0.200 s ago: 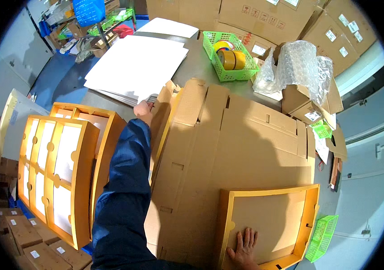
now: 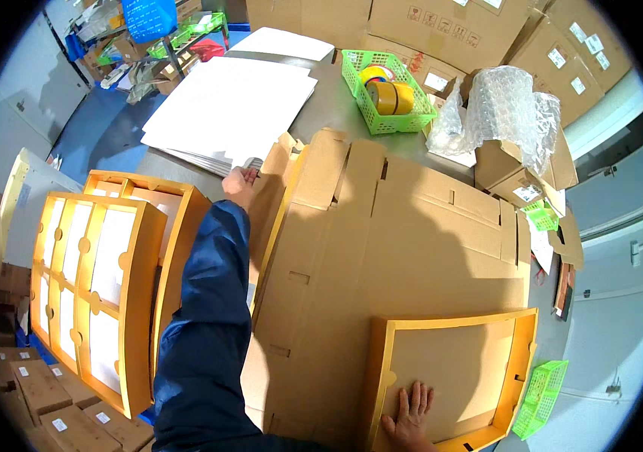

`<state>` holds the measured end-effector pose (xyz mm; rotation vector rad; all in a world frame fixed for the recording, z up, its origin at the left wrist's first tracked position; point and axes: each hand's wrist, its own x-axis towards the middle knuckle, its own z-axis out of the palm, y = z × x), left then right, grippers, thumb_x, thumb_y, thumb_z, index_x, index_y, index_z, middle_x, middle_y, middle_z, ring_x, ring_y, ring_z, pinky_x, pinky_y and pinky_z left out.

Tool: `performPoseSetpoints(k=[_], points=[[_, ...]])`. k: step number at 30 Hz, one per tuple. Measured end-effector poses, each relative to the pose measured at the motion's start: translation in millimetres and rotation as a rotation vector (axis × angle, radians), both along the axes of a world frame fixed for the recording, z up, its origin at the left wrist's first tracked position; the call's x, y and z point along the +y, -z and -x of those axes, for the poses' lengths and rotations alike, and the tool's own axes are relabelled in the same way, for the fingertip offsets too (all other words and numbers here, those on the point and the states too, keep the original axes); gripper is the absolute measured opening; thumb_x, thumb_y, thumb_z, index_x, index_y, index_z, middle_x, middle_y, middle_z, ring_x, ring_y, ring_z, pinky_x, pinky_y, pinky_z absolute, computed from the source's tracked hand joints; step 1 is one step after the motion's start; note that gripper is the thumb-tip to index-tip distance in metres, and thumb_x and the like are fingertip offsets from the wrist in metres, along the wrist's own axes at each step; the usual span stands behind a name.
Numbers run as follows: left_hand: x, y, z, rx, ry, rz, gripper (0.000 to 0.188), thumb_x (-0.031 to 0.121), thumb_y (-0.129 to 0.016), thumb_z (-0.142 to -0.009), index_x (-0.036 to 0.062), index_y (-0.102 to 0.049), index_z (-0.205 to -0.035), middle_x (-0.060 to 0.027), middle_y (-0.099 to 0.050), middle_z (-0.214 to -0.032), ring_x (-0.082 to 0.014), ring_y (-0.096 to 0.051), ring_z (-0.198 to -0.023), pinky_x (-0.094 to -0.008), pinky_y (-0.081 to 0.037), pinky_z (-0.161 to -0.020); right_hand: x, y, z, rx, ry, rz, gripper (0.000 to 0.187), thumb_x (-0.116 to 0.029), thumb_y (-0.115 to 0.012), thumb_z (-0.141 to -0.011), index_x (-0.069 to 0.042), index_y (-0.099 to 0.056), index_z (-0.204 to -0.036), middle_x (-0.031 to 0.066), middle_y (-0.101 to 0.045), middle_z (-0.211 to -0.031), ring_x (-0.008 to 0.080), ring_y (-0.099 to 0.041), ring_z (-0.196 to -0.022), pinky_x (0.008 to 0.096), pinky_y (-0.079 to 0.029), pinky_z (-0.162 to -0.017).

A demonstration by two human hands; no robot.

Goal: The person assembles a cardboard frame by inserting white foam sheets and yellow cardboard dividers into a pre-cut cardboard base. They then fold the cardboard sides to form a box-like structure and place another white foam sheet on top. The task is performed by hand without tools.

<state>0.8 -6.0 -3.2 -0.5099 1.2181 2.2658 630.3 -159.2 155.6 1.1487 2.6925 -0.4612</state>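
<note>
My left hand [image 2: 240, 186] reaches out past the yellow frames, at the near corner of a stack of white sheets [image 2: 231, 98]. Its fingers are curled closed beside a small greyish edge; what they pinch is too small to make out. Inside a shallow yellow cardboard tray [image 2: 378, 377] at the lower right, my right hand [image 2: 409, 414] lies with fingers spread on the brown bottom. Under the tray are flattened brown cardboard sheets [image 2: 427, 248]. A folded cardboard strip [image 2: 270, 188] with a yellow edge stands along their left side, next to my left hand.
Yellow divided trays with white inserts [image 2: 103, 294] are stacked at the left. A green basket [image 2: 389, 98] holds tape rolls. Bubble wrap [image 2: 502, 109] sticks out of an open carton at the right. Large cartons [image 2: 442, 30] line the back; another green basket [image 2: 540, 399] is at lower right.
My left hand has drawn very slightly back toward me and its fingers are more curled. My right hand stays flat in the tray.
</note>
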Motion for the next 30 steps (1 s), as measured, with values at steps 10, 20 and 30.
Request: performPoseSetpoints(k=[10,20,30], points=[[-4,-11,2,1.404,0.317,1.414,0.04,0.02,-0.067,-0.076,0.0001,-0.057,-0.11,-0.0155,-0.054,-0.113,-0.0342,-0.049,-0.109,-0.0423,-0.043,-0.092,-2,7,-1,-0.026,0.035,0.012,0.072,-0.04,-0.06,-0.078,-0.001,-0.039,-0.134,0.027,-0.02,-0.146,0.0452,-0.014,-0.136,0.0598,-0.005,-0.111],[0,-29,40,1.497,0.922,1.673,0.034,0.029,-0.063,-0.083,-0.0012,-0.06,-0.098,-0.0197,-0.064,-0.096,-0.0336,-0.062,-0.095,-0.0415,-0.051,-0.082,-5,32,-19,0.058,-0.02,-0.104,0.068,-0.051,-0.052,-0.08,-0.002,-0.041,-0.126,0.0268,-0.029,-0.14,0.0449,-0.024,-0.131,0.064,-0.013,-0.107],[1,-34,32,1.79,0.828,1.613,0.024,0.013,-0.044,-0.087,-0.0005,-0.064,-0.087,-0.0189,-0.066,-0.086,-0.029,-0.067,-0.077,-0.0374,-0.055,-0.065,-3,28,-16,0.051,-0.016,-0.053,0.066,-0.053,-0.051,-0.083,-0.002,-0.042,-0.124,0.0274,-0.03,-0.139,0.0457,-0.025,-0.131,0.0645,-0.014,-0.106]])
